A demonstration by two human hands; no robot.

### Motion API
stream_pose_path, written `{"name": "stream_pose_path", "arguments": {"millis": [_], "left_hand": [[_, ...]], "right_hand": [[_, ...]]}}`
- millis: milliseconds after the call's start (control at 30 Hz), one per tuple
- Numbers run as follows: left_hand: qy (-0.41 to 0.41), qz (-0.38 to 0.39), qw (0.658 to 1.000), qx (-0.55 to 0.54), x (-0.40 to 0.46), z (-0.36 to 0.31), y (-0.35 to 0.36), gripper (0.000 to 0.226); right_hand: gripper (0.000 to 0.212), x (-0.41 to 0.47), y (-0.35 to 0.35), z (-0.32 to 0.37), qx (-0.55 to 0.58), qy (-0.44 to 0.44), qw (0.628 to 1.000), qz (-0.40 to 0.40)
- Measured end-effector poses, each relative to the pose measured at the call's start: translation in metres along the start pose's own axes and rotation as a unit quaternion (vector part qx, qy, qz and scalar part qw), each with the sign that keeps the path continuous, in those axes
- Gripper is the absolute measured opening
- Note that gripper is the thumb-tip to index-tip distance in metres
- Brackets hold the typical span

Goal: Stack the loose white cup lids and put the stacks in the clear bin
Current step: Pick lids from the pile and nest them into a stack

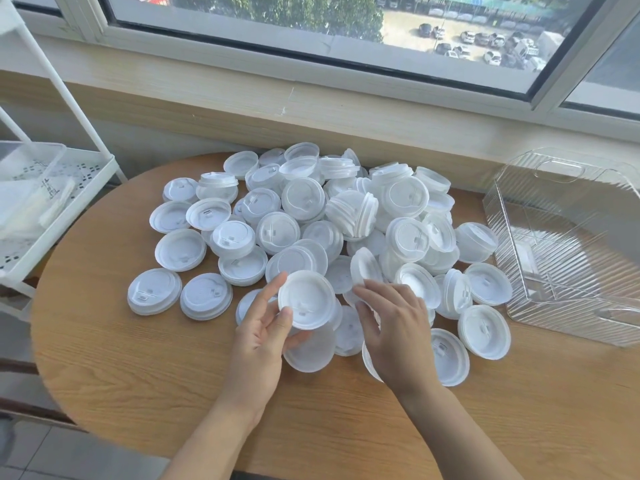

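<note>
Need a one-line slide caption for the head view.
Left hand holds a white lid while right hand reaches into the lid pile; clear bin stands empty.

No legible text or labels anywhere

Loose white cup lids lie heaped on the table, left of the ribbed clear bin.

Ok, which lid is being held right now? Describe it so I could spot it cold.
Start at the round wooden table under the window and find the pile of white lids. At its near edge, the left hand holds one lid. It alone is lifted and tilted toward the camera, pinched at its rim, while its neighbours lie loose.
</note>
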State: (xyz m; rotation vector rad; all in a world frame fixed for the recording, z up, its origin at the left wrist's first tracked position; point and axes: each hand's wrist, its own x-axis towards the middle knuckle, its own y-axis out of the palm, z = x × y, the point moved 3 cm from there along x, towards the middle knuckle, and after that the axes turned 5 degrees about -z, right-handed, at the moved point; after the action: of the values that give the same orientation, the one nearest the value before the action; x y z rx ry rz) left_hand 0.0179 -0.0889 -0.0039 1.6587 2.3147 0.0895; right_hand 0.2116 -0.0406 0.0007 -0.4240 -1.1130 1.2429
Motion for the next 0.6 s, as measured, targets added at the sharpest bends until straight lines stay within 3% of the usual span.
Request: {"name": "stream_pose_path", "arguments": {"millis": [100,167,367,600], "left_hand": [[0.0,0.003,1.0,-0.006,-0.001,-0.001,0.002,0.041],[-0.004,0.008,1.0,-0.012,-0.002,-0.001,0.004,0.041],[-0.012,0.019,0.999,-0.027,-0.006,-0.005,0.008,0.041],[0.002,0.012,1.0,-0.024,-0.008,-0.008,0.008,0.04]], "right_hand": [[0.012,0.0,-0.018,0.011,0.035,-0.053,0.992,-0.113],[0.007,-0.001,-0.025,0.02,0.058,-0.096,0.984,-0.137],[0.018,-0.009,-0.02,0.032,0.075,-0.198,0.975,-0.069],[0.019,-0.018,-0.011,0.037,0.102,-0.239,0.966,0.001]]}}
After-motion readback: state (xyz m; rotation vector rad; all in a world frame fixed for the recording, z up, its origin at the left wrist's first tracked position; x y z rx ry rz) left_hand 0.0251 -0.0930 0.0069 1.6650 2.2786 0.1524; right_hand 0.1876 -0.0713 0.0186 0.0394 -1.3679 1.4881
